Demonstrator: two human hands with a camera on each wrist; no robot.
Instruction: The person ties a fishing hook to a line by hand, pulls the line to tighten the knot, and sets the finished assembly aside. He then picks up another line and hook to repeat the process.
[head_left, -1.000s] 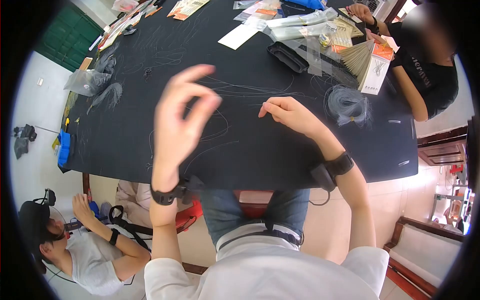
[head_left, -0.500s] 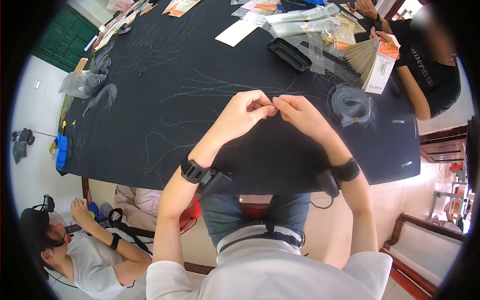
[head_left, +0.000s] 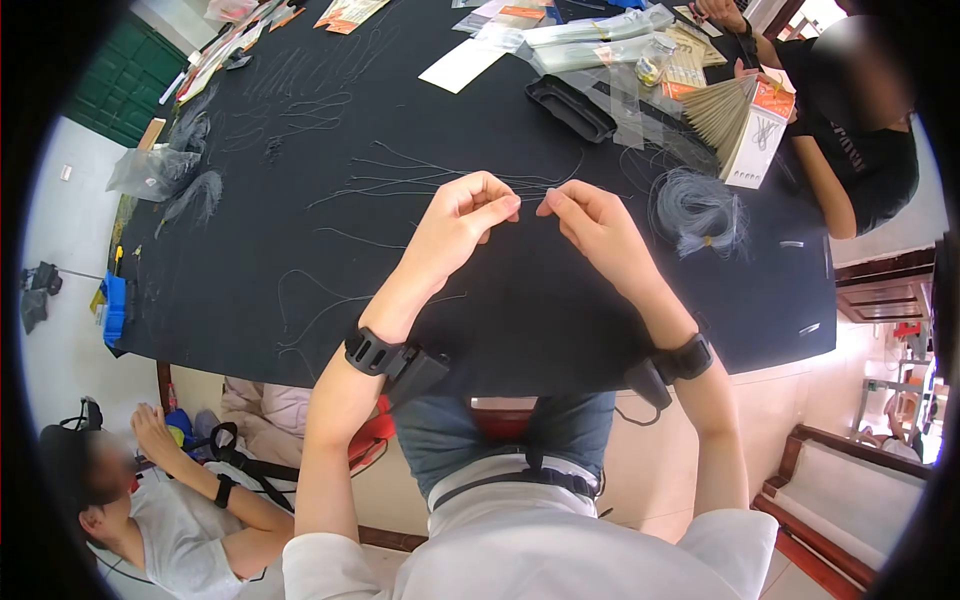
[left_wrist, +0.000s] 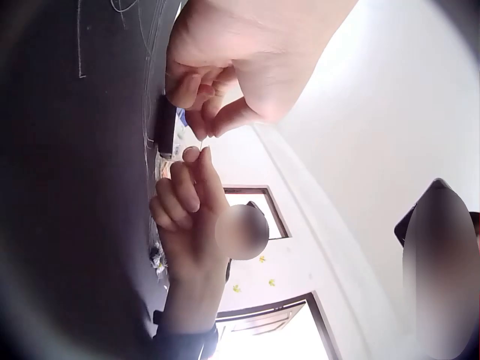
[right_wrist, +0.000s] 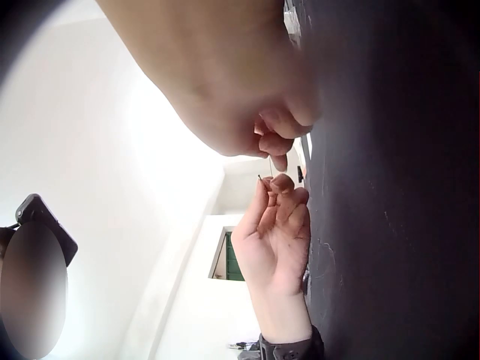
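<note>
My left hand (head_left: 455,225) and right hand (head_left: 602,235) face each other above the dark tabletop, fingertips a small gap apart. Thumb and forefinger pinch on both sides, and a thin line (left_wrist: 201,142) runs across the gap between them. In the right wrist view a tiny dark tip (right_wrist: 259,178) pokes out at the left thumb; it is too small to name. Just beyond the hands, several strands of thin line (head_left: 410,180) with small knobs at their left ends lie on the table. A coil of clear line (head_left: 700,215) sits right of my right hand.
Past the hands lie a black tray (head_left: 570,108), clear plastic sleeves (head_left: 600,40) and a fanned stack of cards (head_left: 725,115). A person (head_left: 860,130) works at the right; another person (head_left: 180,510) sits at lower left. A blue box (head_left: 114,310) stands at the left edge.
My left hand has come down and right from a raised spot, met the right fingertips half a second ago, and now sits slightly apart. The right hand has shifted little.
</note>
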